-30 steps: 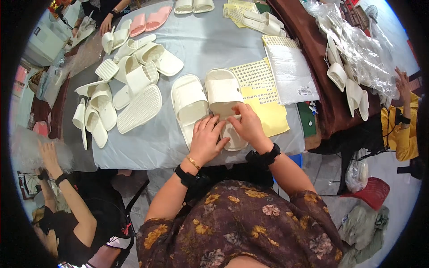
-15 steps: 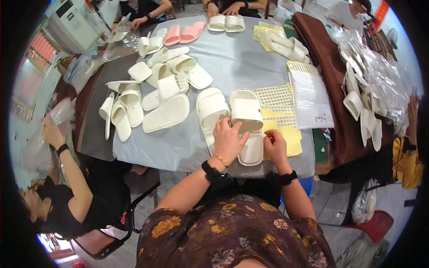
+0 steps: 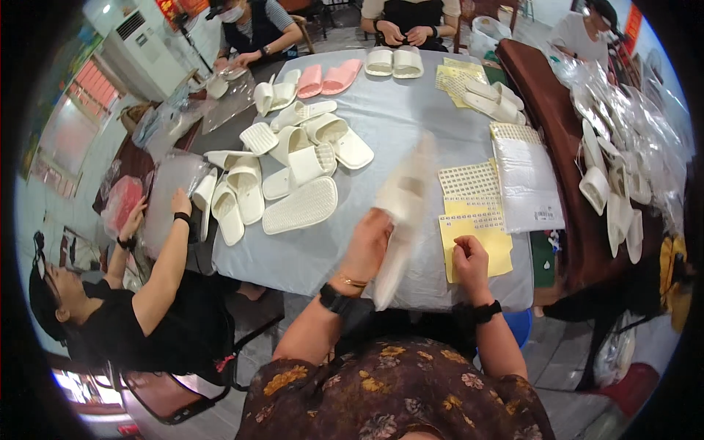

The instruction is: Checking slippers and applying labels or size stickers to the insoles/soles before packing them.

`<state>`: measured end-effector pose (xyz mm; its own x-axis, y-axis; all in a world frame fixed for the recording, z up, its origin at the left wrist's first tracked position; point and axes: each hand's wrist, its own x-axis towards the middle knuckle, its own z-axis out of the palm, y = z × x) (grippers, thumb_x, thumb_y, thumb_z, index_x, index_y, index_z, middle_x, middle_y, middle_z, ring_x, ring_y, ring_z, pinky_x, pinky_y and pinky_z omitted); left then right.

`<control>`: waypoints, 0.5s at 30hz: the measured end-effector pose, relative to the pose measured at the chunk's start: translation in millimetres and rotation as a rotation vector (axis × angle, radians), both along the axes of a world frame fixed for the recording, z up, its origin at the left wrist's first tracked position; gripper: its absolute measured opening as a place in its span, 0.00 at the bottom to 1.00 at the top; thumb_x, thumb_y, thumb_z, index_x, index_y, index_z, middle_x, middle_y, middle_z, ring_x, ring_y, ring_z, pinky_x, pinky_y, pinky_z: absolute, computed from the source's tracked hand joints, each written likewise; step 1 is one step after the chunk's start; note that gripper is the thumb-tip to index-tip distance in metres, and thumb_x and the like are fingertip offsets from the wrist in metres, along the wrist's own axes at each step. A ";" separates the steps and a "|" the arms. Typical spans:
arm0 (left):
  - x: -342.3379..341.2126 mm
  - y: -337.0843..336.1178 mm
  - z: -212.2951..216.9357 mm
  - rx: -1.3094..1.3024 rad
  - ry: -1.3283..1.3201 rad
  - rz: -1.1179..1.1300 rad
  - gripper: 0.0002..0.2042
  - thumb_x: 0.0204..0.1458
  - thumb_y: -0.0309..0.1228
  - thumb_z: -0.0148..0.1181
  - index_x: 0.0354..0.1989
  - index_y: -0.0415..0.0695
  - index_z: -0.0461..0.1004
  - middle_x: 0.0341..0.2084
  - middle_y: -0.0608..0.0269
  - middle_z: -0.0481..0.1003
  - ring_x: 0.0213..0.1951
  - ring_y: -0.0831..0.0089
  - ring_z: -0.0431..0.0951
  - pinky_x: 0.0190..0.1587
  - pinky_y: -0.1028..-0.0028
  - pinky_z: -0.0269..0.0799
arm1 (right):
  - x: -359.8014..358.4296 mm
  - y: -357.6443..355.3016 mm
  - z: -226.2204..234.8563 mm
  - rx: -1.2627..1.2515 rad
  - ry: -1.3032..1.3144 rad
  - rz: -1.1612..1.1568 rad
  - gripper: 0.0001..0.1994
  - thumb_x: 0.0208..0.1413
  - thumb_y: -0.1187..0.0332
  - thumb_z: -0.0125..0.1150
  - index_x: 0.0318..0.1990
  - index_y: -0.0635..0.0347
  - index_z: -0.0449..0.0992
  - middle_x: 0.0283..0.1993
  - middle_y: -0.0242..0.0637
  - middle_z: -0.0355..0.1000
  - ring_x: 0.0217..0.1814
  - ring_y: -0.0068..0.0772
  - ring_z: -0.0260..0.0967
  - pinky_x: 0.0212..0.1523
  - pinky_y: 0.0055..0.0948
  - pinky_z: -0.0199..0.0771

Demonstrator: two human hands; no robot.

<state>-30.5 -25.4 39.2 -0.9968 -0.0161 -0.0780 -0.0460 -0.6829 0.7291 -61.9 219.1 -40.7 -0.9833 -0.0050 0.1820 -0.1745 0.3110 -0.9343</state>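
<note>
My left hand (image 3: 372, 238) grips cream slide slippers (image 3: 408, 192) lifted and turned on edge above the near part of the table. Motion smears them, so I cannot tell whether it is one or both of the pair. Over the yellow sticker sheet (image 3: 495, 262), my right hand (image 3: 471, 260) is closed, thumb against curled fingers; anything between them is too small to make out. Left of my hands lies a loose heap of cream slippers, a sole-up slipper (image 3: 299, 206) nearest.
A white plastic packet (image 3: 526, 183) lies right of the sticker sheets. Pink slippers (image 3: 339, 77) and a cream pair (image 3: 394, 63) stand at the far side. Bagged slippers (image 3: 609, 147) rest on the brown bench at right. A co-worker (image 3: 121, 293) handles plastic bags at left; others sit opposite.
The slippers that lay flat before me have been raised and tilted on edge by my left hand. My right hand stays near the yellow sheet. The co-worker at left now has lowered hands.
</note>
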 end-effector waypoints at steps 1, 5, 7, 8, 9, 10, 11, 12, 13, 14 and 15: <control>10.0 -12.2 8.1 0.190 0.047 -0.022 0.20 0.57 0.31 0.56 0.56 0.35 0.68 0.52 0.57 0.73 0.52 0.67 0.74 0.56 0.70 0.67 | 0.0 0.2 0.6 0.016 -0.012 0.002 0.05 0.53 0.78 0.57 0.38 0.67 0.75 0.29 0.37 0.74 0.28 0.25 0.71 0.33 0.24 0.72; 43.4 -37.7 25.0 0.482 0.056 -0.077 0.20 0.56 0.30 0.57 0.56 0.36 0.69 0.53 0.58 0.73 0.52 0.67 0.74 0.56 0.69 0.67 | 1.0 -0.6 2.5 0.007 -0.051 0.001 0.05 0.53 0.78 0.57 0.38 0.67 0.75 0.30 0.38 0.75 0.29 0.26 0.72 0.33 0.25 0.72; 52.3 -42.3 27.7 0.481 0.068 -0.088 0.20 0.56 0.30 0.57 0.56 0.36 0.69 0.53 0.58 0.73 0.53 0.66 0.74 0.56 0.69 0.67 | 0.6 -1.5 2.6 -0.011 -0.041 -0.016 0.05 0.53 0.78 0.57 0.37 0.66 0.75 0.30 0.38 0.75 0.29 0.26 0.71 0.33 0.25 0.72; 56.0 -43.0 28.4 0.474 0.066 -0.091 0.20 0.55 0.30 0.57 0.56 0.36 0.69 0.53 0.58 0.73 0.53 0.66 0.74 0.56 0.69 0.67 | 0.6 -1.8 2.4 -0.003 -0.040 -0.014 0.05 0.53 0.78 0.57 0.37 0.66 0.75 0.30 0.38 0.74 0.29 0.26 0.71 0.33 0.25 0.72; 57.6 -43.6 28.8 0.466 0.062 -0.091 0.20 0.55 0.29 0.58 0.56 0.36 0.70 0.53 0.58 0.73 0.53 0.66 0.73 0.56 0.69 0.67 | 0.5 -2.0 2.3 0.008 -0.039 -0.010 0.05 0.53 0.77 0.57 0.37 0.66 0.75 0.30 0.38 0.74 0.29 0.26 0.71 0.33 0.25 0.72; 60.2 -43.5 29.2 0.455 0.059 -0.091 0.20 0.55 0.29 0.58 0.56 0.36 0.70 0.53 0.58 0.73 0.53 0.66 0.73 0.56 0.69 0.67 | 0.6 -1.7 2.3 0.022 -0.047 -0.015 0.05 0.53 0.78 0.58 0.37 0.66 0.75 0.30 0.37 0.74 0.29 0.26 0.71 0.34 0.25 0.72; 61.1 -43.5 29.3 0.441 0.054 -0.091 0.20 0.55 0.29 0.58 0.55 0.36 0.70 0.53 0.58 0.72 0.53 0.66 0.73 0.56 0.69 0.67 | 0.6 -1.9 2.3 0.024 -0.024 -0.007 0.05 0.53 0.78 0.58 0.37 0.66 0.75 0.30 0.37 0.74 0.29 0.26 0.71 0.34 0.25 0.72; 62.7 -43.2 29.4 0.429 0.048 -0.088 0.20 0.55 0.29 0.58 0.55 0.36 0.70 0.53 0.58 0.72 0.53 0.66 0.73 0.56 0.69 0.67 | 0.8 -1.7 2.5 0.027 -0.023 -0.013 0.05 0.53 0.78 0.58 0.37 0.66 0.75 0.30 0.37 0.74 0.29 0.26 0.71 0.34 0.25 0.72; 63.4 -42.9 29.5 0.412 0.042 -0.084 0.20 0.54 0.29 0.58 0.55 0.37 0.70 0.53 0.58 0.72 0.53 0.66 0.73 0.56 0.69 0.67 | 0.9 -1.5 2.8 0.020 -0.027 -0.015 0.05 0.53 0.78 0.58 0.37 0.66 0.75 0.31 0.37 0.74 0.29 0.26 0.71 0.34 0.25 0.72; 64.2 -42.0 29.4 0.396 0.035 -0.080 0.20 0.54 0.29 0.58 0.55 0.37 0.70 0.53 0.58 0.72 0.53 0.66 0.73 0.56 0.68 0.67 | 0.9 -1.3 3.2 0.033 -0.023 -0.016 0.05 0.53 0.78 0.58 0.37 0.66 0.75 0.31 0.37 0.74 0.29 0.26 0.71 0.34 0.25 0.72; 64.8 -41.2 29.6 0.375 0.026 -0.072 0.20 0.54 0.29 0.59 0.55 0.37 0.70 0.54 0.59 0.72 0.53 0.66 0.73 0.56 0.68 0.67 | 0.9 -1.1 3.7 0.031 -0.019 -0.012 0.05 0.53 0.78 0.57 0.37 0.66 0.75 0.30 0.36 0.74 0.30 0.24 0.71 0.34 0.24 0.72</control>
<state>34.3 -66.7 68.9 -0.9961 0.0792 -0.0399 -0.0887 -0.8982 0.4305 -61.0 218.0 -37.1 -0.9866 0.0012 0.1631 -0.1528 0.3416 -0.9273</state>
